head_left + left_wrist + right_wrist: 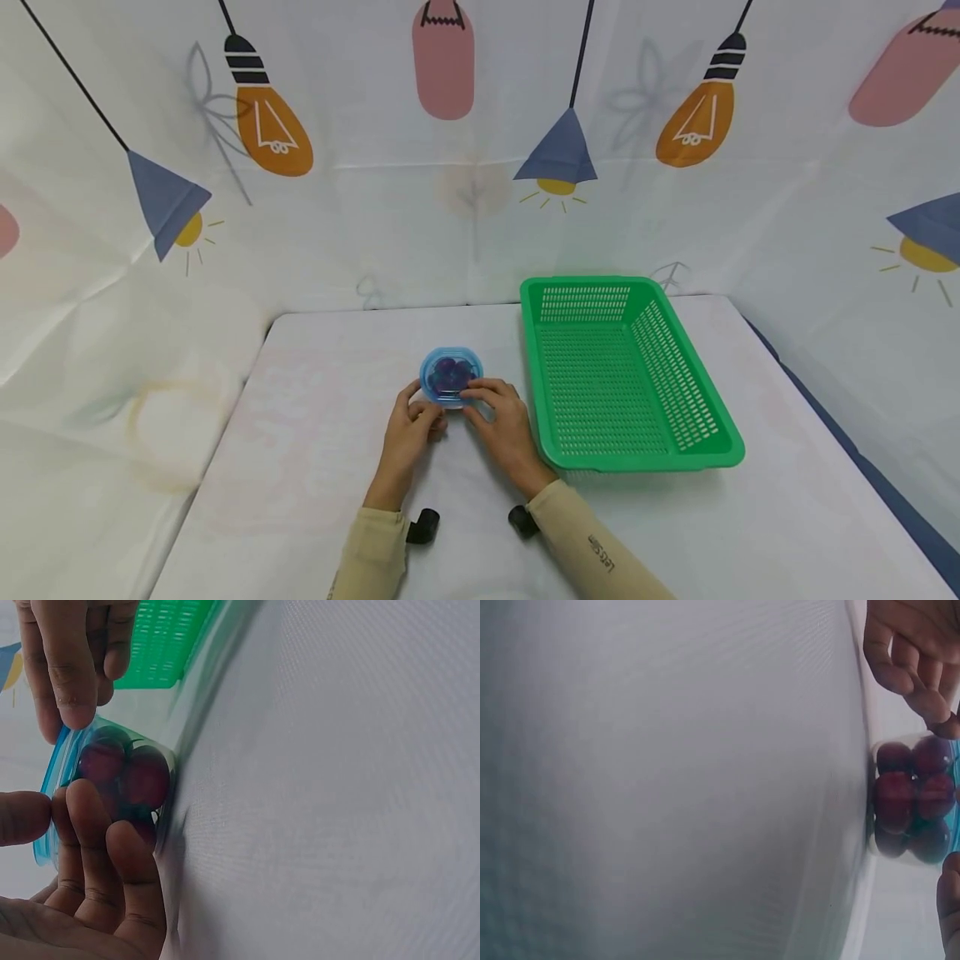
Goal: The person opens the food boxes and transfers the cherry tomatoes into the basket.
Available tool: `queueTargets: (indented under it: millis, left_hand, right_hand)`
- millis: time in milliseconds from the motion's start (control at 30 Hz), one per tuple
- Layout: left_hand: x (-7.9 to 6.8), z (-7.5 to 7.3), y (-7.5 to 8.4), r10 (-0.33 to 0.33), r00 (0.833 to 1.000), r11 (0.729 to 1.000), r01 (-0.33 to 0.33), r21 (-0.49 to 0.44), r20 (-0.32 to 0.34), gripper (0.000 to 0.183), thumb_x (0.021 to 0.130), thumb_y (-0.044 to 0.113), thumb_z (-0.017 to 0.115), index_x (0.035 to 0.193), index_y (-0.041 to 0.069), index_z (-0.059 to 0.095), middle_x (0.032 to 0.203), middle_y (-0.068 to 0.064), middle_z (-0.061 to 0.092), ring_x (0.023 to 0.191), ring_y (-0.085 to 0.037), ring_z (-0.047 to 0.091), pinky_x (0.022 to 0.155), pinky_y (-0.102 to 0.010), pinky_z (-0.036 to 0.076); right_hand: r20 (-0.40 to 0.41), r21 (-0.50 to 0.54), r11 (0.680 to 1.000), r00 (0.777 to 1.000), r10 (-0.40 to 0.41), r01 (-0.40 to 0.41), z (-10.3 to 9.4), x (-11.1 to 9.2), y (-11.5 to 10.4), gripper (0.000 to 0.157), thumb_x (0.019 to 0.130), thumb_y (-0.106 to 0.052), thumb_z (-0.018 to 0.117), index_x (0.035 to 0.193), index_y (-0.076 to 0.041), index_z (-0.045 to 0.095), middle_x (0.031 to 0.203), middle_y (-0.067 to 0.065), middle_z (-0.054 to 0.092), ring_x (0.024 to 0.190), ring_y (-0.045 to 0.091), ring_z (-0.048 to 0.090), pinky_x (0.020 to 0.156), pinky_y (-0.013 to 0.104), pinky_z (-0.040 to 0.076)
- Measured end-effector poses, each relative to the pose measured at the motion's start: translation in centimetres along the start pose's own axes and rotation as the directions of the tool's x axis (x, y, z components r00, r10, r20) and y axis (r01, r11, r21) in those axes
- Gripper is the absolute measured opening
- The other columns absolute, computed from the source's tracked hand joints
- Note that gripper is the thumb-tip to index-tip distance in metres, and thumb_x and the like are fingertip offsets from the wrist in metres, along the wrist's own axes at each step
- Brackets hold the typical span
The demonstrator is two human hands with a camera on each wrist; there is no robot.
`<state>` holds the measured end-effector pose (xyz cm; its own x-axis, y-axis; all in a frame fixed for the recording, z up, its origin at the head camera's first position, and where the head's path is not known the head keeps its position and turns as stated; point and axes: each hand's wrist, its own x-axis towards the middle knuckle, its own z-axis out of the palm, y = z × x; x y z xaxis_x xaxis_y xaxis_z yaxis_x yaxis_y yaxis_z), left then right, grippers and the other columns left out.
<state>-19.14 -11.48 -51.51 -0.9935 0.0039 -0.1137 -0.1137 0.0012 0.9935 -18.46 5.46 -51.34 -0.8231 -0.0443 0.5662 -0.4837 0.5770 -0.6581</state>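
Note:
A small clear plastic container point(895, 801) with a blue lid point(450, 357) stands on the white table. Several dark red round fruits point(145, 778) show through its wall. My left hand point(408, 435) is at its near left side; in the left wrist view the thumb meets the lid's rim while curled fingers point(90, 825) lie against the clear wall. From the right, my right hand point(506, 425) pinches the lid's edge, fingers over the top and thumb at the near rim. The lid appears seated on the container.
A green plastic basket point(536, 375) with slotted walls stands just right of the container, close to my right hand. Behind the white table point(300, 450) hangs a white cloth point(375, 225) printed with lamps and bulbs.

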Motion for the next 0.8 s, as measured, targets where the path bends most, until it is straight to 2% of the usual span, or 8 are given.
queueTargets:
  millis: [467, 800]
  left_hand:
    - [-0.63, -0.5, 0.23, 0.0, 1.0, 0.999, 0.0, -0.036, -0.012, 0.064, 0.101, 0.016, 0.061, 0.157, 0.011, 0.03, 0.108, -0.022, 0.065, 0.083, -0.019, 0.066, 0.074, -0.03, 0.054]
    - [-0.49, -0.58, 0.06, 0.0, 1.0, 0.999, -0.001, -0.048, -0.022, 0.062, 0.101, 0.014, 0.059, 0.156, 0.01, 0.031, 0.106, -0.021, 0.066, 0.08, -0.017, 0.065, 0.071, -0.029, 0.054]
  right_hand:
    - [-0.006, -0.05, 0.997, 0.998, -0.063, 0.063, 0.24, -0.04, -0.45, 0.025, 0.08, -0.003, 0.084, 0.104, -0.01, 0.08, 0.113, 0.003, 0.071, 0.105, 0.021, 0.063, 0.09, 0.037, 0.052]
    - [-0.06, -0.064, 0.986, 0.986, -0.157, 0.153, 0.52, 0.24, -0.55, 0.023, 0.083, -0.004, 0.082, 0.105, -0.01, 0.079, 0.111, 0.002, 0.071, 0.104, 0.019, 0.062, 0.088, 0.031, 0.053]
